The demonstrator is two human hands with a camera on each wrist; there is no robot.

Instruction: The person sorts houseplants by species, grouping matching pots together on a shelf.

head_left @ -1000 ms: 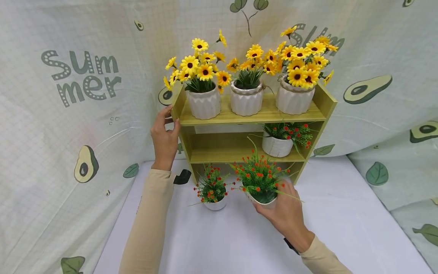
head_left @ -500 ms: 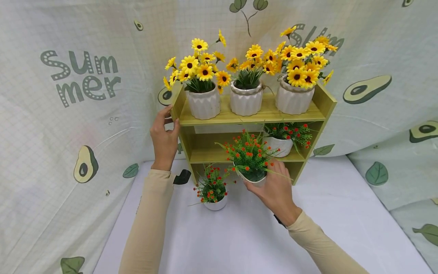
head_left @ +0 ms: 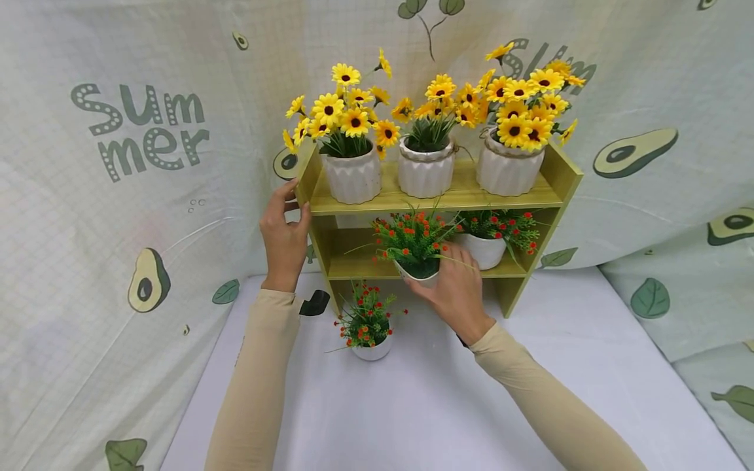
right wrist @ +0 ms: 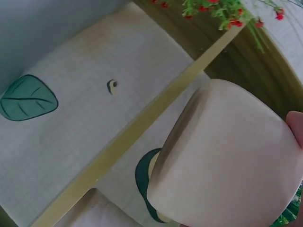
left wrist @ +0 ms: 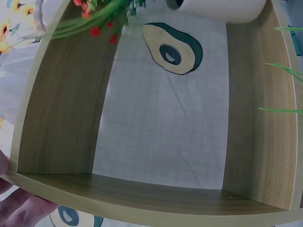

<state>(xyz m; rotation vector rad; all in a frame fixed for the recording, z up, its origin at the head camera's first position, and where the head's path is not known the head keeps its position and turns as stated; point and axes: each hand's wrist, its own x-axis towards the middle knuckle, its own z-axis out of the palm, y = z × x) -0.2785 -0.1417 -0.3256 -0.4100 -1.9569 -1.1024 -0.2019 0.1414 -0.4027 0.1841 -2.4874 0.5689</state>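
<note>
In the head view, my right hand (head_left: pixel 456 288) grips a white pot of red-flowered greenery (head_left: pixel 417 245) by its side, in front of the middle shelf. The pot's pale wall (right wrist: pixel 227 156) fills much of the right wrist view, tilted there. My left hand (head_left: pixel 285 242) holds the upper left side panel of the wooden shelf (head_left: pixel 436 204); its fingers (left wrist: pixel 28 210) show at the panel edge in the left wrist view. On the middle shelf, to the right of the held pot, stands another red-flowered pot (head_left: pixel 484 252).
Three ribbed white pots of yellow daisies, left (head_left: pixel 352 176), middle (head_left: pixel 425 175) and right (head_left: pixel 509 171), line the top shelf. A small red-flowered pot (head_left: pixel 372 350) stands on the white table (head_left: pixel 389 418) by the shelf's lower left. Printed cloth (head_left: pixel 147 216) hangs behind.
My right hand has carried the red-flowered pot up and to the left, from low before the shelf to the middle shelf's level. My left hand stays at the side panel.
</note>
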